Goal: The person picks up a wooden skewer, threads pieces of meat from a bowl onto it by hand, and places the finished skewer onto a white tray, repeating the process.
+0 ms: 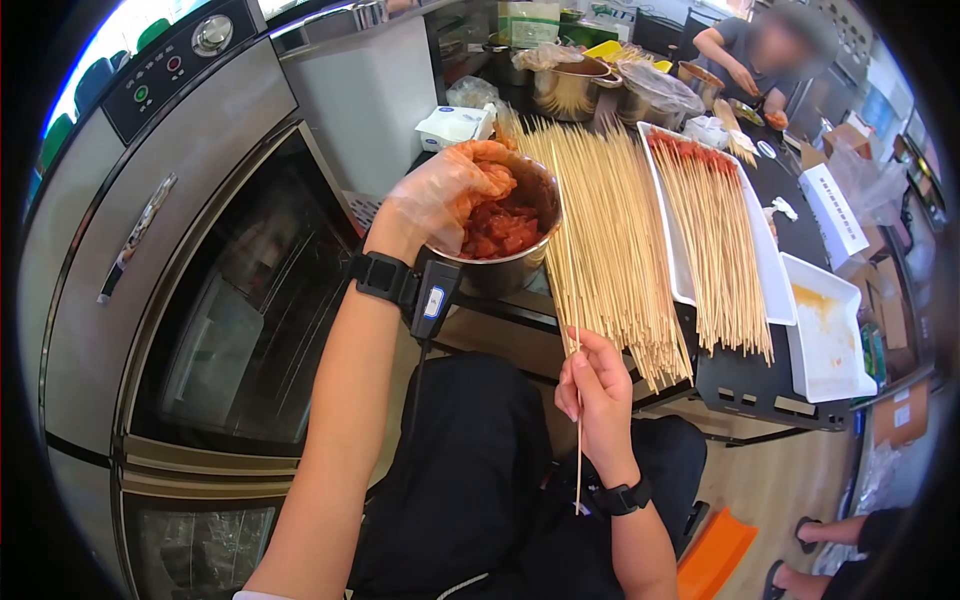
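Note:
My left hand [475, 185], in a clear plastic glove stained orange-red, is over the near-left rim of a steel pot [515, 272]. Its fingers are curled, and whatever lies inside them is hidden. Chunks of red marinated meat [500, 230] fill the pot below. My right hand [598, 390], bare, pinches a thin bamboo skewer [579, 465] between thumb and fingers, in front of the table edge. Just beyond that hand lies a broad pile of bare skewers [600, 230]. To its right a white tray [655, 215] holds skewers with red meat [695, 153] at their far ends.
A second white tray [845, 345] with orange liquid sits at the right. Several pots, including a steel one [570, 95], stand at the back near a tissue box [455, 127]. Another person [735, 70] works across the table. An oven [230, 300] stands at my left.

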{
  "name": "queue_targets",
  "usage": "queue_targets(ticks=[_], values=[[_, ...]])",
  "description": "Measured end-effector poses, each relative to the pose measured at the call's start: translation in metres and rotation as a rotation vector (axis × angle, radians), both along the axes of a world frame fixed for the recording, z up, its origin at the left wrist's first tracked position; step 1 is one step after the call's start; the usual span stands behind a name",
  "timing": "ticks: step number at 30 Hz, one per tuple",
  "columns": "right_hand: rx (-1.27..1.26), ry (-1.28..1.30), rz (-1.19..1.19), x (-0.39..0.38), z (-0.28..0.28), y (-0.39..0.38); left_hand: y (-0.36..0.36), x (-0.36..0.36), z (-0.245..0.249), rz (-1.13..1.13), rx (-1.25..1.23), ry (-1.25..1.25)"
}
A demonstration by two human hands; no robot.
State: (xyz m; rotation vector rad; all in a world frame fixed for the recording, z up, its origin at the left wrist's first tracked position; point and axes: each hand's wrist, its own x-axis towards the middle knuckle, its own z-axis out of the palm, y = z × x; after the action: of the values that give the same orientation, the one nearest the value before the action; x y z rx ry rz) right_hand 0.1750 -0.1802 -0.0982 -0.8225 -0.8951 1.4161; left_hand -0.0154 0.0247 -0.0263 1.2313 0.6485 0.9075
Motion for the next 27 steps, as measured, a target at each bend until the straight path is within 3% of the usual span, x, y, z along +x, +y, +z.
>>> queue_targets(ticks=[4, 6, 9, 13, 15, 19, 22, 27], values=[[-0.007, -0.004, -0.003, -0.002, -0.003, 0.001, 0.000, 0.005, -0.005, 0.055, 0.038, 0.112], [-0.009, -0.010, 0.008, -0.002, -0.003, 0.001, -0.004, 0.008, -0.001, 0.126, 0.322, 0.517], [-0.012, -0.041, -0.008, -0.003, -0.004, 0.001, -0.012, 0.010, 0.008, 0.059, 0.352, 0.675], [-0.002, -0.066, 0.016, -0.004, 0.000, -0.001, -0.011, 0.009, 0.005, 0.058, 0.295, 0.616], [0.000, 0.014, 0.089, -0.004, 0.001, -0.003, -0.005, 0.010, -0.005, 0.118, 0.194, 0.387], [0.002, 0.001, 0.052, -0.009, 0.004, -0.006, -0.004, 0.009, -0.002, 0.121, 0.170, 0.464], [0.049, -0.057, 0.041, -0.011, 0.002, -0.006, -0.011, 0.009, 0.002, 0.139, 0.108, 0.293], [0.038, -0.127, 0.099, -0.009, -0.002, -0.007, -0.018, 0.006, 0.009, -0.058, -0.125, -0.044]])
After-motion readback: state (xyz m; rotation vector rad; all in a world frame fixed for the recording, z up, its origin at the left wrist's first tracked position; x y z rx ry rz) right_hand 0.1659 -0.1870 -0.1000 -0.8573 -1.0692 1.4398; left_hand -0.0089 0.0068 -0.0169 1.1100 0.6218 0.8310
